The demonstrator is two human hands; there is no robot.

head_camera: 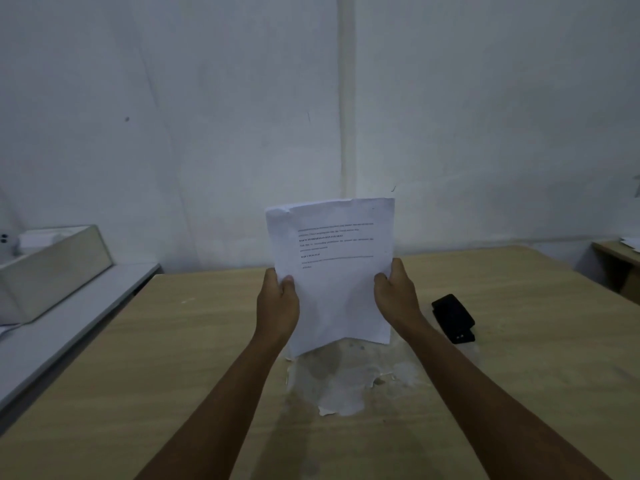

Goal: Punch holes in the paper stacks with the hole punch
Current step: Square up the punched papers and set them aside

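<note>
A stack of white printed paper (334, 271) stands upright above the wooden table (173, 358), with its lower edge at or just above the tabletop. My left hand (278, 303) grips its left edge and my right hand (398, 296) grips its right edge, thumbs on the front sheet. The top left corner of the stack is crumpled. A black hole punch (453, 318) lies on the table just right of my right wrist, untouched.
A worn, peeling white patch (341, 379) marks the tabletop under the paper. A pale open box (52, 268) rests on a white surface (69, 323) to the left. Another desk with papers (620, 254) is at the far right. A wall stands close behind.
</note>
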